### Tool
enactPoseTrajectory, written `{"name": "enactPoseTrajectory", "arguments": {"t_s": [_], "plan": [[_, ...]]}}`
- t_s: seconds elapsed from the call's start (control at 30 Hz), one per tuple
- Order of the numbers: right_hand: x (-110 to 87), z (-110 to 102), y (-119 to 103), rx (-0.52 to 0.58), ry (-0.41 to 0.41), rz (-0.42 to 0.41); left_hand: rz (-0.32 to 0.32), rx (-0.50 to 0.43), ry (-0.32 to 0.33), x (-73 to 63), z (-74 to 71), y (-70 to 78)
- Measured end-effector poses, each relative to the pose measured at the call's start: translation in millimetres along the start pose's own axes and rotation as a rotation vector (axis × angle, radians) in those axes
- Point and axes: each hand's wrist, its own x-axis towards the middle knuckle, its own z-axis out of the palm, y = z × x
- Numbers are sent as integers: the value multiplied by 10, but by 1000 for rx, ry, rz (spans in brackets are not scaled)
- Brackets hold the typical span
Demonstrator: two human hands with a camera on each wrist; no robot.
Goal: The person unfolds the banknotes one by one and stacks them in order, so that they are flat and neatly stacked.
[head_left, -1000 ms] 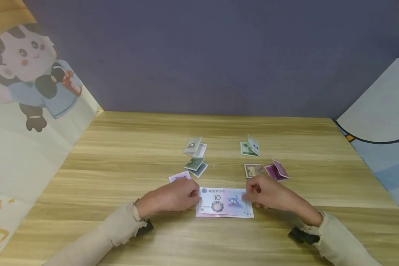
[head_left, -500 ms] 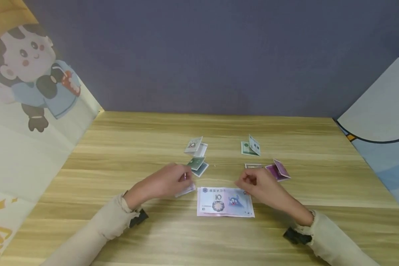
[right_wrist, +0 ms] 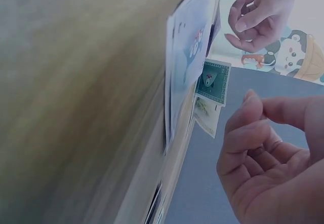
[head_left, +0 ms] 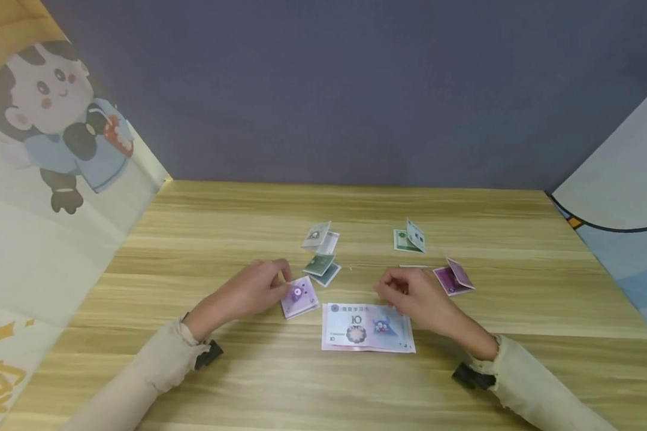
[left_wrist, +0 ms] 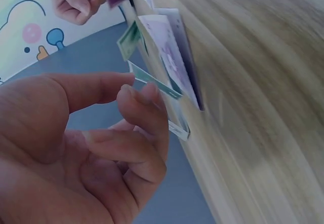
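Note:
My left hand is at the left edge of a folded purple play banknote marked 5. In the left wrist view its thumb and index finger stand slightly apart, holding nothing; the purple note leans half unfolded beyond them. Two overlapping play banknotes, the top one marked 10 with a blue cartoon figure, lie flat in front of me. Above their upper right corner hovers my right hand, fingers loosely curled. Thumb and index tips meet in the right wrist view, with nothing between them.
Past the left hand lie a folded green note and a folded pale grey note. On the right are a green note and a magenta note, both half folded. Another note is mostly hidden by the right hand.
Both hands have come off the 10 notes. The left hand reached the purple 5 note, which now sits nearer the 10 notes, then drew back left. The right hand has shifted slightly up and left.

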Motion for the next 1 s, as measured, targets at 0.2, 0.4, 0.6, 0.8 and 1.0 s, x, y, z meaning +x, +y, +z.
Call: {"name": "enactPoseTrajectory", "arguments": {"t_s": [0.2,0.4,0.6,0.8,1.0], "plan": [[44,28,-28,2,-19,-8,-29,20,11,52,28,-42],[113,89,-73,0,-31,-44,-84,78,-23,101,111,-44],[174,130,-126,-6,-36,-67,-62,119,-19,94,153,-40],[171,127,-110,-11,-50,-60,-62,63,-32,98,129,-58],[159,107,-113,-2,-59,-53,11,-55,-85,89,64,-73]]}}
